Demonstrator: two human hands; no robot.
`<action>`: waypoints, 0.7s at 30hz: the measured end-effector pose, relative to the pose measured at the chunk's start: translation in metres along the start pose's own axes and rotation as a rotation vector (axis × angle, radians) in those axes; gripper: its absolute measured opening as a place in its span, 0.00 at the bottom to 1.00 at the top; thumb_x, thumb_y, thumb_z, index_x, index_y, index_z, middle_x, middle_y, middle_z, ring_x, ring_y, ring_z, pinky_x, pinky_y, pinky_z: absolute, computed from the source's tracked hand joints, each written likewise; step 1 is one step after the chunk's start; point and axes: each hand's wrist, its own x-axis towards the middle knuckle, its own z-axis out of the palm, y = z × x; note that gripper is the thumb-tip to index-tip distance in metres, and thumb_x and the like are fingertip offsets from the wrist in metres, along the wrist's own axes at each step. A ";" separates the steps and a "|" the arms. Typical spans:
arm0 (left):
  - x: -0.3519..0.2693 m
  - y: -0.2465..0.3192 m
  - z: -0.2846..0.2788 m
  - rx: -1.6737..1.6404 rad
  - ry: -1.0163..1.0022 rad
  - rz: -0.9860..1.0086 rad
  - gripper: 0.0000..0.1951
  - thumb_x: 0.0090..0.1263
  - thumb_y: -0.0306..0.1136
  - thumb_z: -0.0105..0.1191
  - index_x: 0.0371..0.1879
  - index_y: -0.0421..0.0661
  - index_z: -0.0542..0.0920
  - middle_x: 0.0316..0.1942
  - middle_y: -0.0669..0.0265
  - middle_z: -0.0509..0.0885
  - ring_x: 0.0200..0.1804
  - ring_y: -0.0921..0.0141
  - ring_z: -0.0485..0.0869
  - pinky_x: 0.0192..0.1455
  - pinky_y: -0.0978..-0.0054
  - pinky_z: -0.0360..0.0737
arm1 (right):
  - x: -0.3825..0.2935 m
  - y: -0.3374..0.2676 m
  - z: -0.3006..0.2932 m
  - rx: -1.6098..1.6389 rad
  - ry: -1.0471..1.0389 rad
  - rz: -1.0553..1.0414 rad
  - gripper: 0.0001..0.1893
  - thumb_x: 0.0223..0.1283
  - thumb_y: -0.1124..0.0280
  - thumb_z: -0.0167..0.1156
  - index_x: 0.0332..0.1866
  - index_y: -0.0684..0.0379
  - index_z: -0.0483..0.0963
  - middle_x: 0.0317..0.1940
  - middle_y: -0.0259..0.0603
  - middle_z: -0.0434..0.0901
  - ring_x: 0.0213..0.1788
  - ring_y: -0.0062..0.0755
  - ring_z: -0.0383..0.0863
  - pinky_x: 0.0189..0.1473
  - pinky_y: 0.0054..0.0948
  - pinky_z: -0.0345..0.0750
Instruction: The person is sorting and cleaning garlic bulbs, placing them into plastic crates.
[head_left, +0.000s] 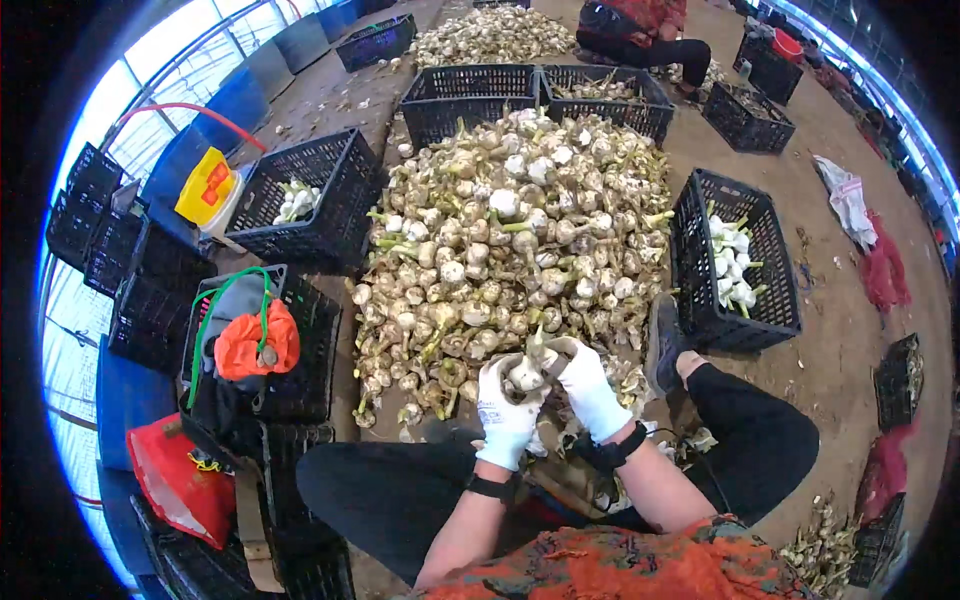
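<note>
A white glove covers my left hand (506, 409), whose fingers are closed around a garlic bulb (526, 375) with its stem pointing up. My right hand (589, 386), gloved too, is at the bulb's right side; a small dark thing shows between its fingers, too hidden to name. Beyond both hands spreads a large heap of garlic bulbs (517, 247), many of them soiled and with stems. Cleaner white bulbs (733, 262) lie in the black plastic crate (769, 330) to the right. A few more white bulbs (296, 201) are in the crate (352, 180) at the left.
Two black crates (469, 112) border the heap's far side. A person (637, 37) sits beyond them, near another garlic heap (495, 34). Close on my left are stacked crates (307, 352) with an orange bag (255, 345) and a red bag (180, 480). My shoe (664, 345) touches the heap's right edge.
</note>
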 end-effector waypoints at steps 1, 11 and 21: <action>0.000 -0.001 0.002 0.026 0.008 -0.003 0.31 0.47 0.23 0.70 0.54 0.41 0.76 0.52 0.57 0.75 0.56 0.60 0.77 0.61 0.65 0.76 | 0.000 0.002 0.000 -0.006 -0.004 -0.028 0.19 0.61 0.64 0.67 0.50 0.68 0.78 0.39 0.37 0.84 0.43 0.22 0.80 0.48 0.25 0.76; 0.005 0.011 -0.001 0.211 0.000 0.121 0.29 0.47 0.23 0.66 0.54 0.42 0.78 0.50 0.54 0.75 0.54 0.56 0.78 0.60 0.63 0.75 | 0.007 0.014 0.003 0.152 -0.097 0.024 0.22 0.57 0.65 0.72 0.50 0.69 0.76 0.38 0.39 0.84 0.42 0.21 0.81 0.46 0.26 0.78; 0.003 0.012 -0.006 0.173 -0.012 0.101 0.30 0.46 0.25 0.70 0.55 0.44 0.78 0.51 0.56 0.76 0.55 0.57 0.78 0.60 0.63 0.76 | -0.005 -0.008 -0.012 0.478 -0.310 0.167 0.22 0.60 0.75 0.67 0.58 0.71 0.72 0.48 0.43 0.82 0.50 0.28 0.83 0.57 0.27 0.78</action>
